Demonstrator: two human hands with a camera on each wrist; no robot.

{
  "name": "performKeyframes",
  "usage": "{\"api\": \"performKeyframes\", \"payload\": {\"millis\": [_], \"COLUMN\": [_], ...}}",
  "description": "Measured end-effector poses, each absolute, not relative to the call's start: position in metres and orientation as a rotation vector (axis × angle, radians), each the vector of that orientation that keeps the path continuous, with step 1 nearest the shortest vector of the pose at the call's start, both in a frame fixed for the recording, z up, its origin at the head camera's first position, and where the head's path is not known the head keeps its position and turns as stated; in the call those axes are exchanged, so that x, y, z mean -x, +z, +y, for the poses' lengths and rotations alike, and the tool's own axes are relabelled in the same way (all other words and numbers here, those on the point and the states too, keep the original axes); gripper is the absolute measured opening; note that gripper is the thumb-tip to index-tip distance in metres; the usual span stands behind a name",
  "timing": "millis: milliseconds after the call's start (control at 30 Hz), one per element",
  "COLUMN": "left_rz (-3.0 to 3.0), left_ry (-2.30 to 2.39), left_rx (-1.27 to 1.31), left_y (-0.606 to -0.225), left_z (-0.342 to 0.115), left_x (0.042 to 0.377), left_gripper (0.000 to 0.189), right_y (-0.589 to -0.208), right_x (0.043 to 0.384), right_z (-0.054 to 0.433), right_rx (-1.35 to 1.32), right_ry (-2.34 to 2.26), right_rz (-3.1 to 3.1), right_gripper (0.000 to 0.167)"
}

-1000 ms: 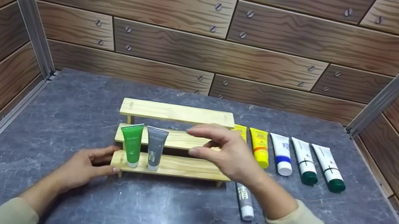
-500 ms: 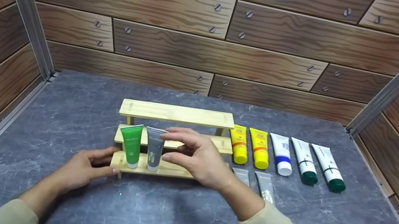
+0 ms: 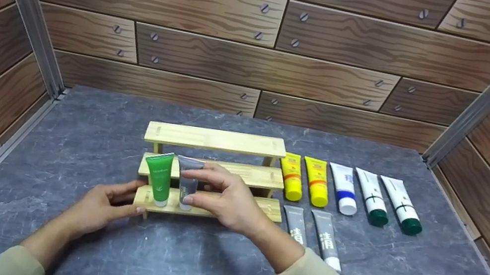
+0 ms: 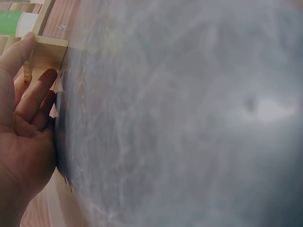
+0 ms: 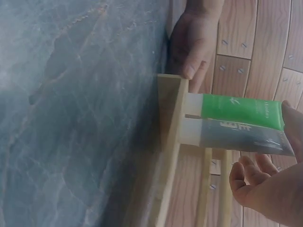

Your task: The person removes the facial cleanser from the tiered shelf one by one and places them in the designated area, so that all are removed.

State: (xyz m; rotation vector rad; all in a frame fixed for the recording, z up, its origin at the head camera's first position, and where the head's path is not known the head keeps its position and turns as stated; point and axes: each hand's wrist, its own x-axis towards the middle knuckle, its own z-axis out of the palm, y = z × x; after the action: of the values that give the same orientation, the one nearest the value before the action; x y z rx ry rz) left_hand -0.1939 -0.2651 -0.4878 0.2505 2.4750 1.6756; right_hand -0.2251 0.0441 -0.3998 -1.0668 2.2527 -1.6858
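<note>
A wooden three-step rack (image 3: 217,140) stands mid-table in the head view. On its lowest step, a green tube (image 3: 158,178) and a grey tube (image 3: 186,187) stand upright on their white caps, side by side. My left hand (image 3: 98,210) holds the step's left end, thumb at the front edge. In the left wrist view, the thumb touches the board's end. Around the grey tube my right hand (image 3: 233,203) has its thumb and index finger spread, partly covering it; firm contact cannot be told. Its other fingers (image 5: 253,175) are bent beside the tube in the right wrist view.
Right of the rack lie yellow tubes (image 3: 316,183), a white tube with a blue band (image 3: 343,190) and white tubes with green caps (image 3: 370,197). Two grey tubes (image 3: 326,240) lie nearer, close to my right forearm. Wood-patterned walls (image 3: 258,64) enclose the table.
My right hand has moved left from the rack's right half to the standing grey tube, uncovering the lying tubes. My left hand has stayed at the rack's end. Both standing tubes remain in place.
</note>
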Motion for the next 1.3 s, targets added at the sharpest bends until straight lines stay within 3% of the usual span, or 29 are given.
{"api": "performKeyframes", "payload": {"millis": [867, 1300], "left_rz": [2.441, 2.442], "left_ry": [1.727, 1.721], "left_rx": [-0.306, -0.297], "left_y": [-0.489, -0.489], "left_z": [-0.266, -0.266], "left_x": [0.193, 0.193], "left_gripper": [0.075, 0.075], "right_y": [-0.412, -0.415], "right_x": [0.225, 0.227], "right_z": [0.037, 0.037], "right_rx": [1.077, 0.897], "right_ry": [-1.638, -1.785], "right_rz": [2.307, 2.165], "right_gripper": [0.045, 0.040]}}
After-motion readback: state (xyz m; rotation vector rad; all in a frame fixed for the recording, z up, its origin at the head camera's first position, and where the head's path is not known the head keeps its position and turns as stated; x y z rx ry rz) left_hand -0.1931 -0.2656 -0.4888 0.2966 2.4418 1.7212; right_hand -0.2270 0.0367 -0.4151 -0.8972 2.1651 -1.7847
